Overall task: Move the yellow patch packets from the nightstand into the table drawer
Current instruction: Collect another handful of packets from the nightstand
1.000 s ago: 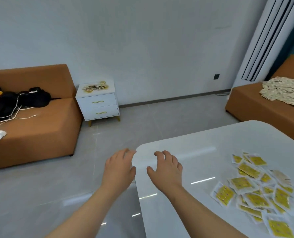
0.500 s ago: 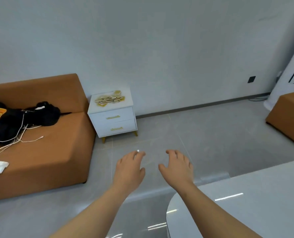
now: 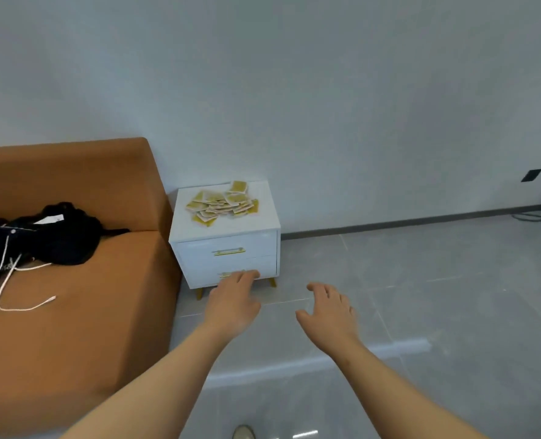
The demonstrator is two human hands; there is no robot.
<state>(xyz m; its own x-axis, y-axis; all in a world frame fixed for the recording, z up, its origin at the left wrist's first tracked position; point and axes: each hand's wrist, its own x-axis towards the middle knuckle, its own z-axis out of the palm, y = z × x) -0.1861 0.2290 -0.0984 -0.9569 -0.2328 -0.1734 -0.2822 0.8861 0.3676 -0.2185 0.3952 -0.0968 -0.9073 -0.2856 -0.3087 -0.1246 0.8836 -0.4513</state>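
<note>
Table is out of shot now and the nightstand (image 3: 196, 255) looks way closer, pretty much dead ahead. Yellow patch packets (image 3: 221, 202) are piled on its top, nobody touching them. Left hand (image 3: 232, 304) and right hand (image 3: 329, 315) both float out front over the floor, fingers loose and spread, holding nothing. Orange sofa (image 3: 73, 312) with black clothes (image 3: 57, 236) is right beside the nightstand.
</note>
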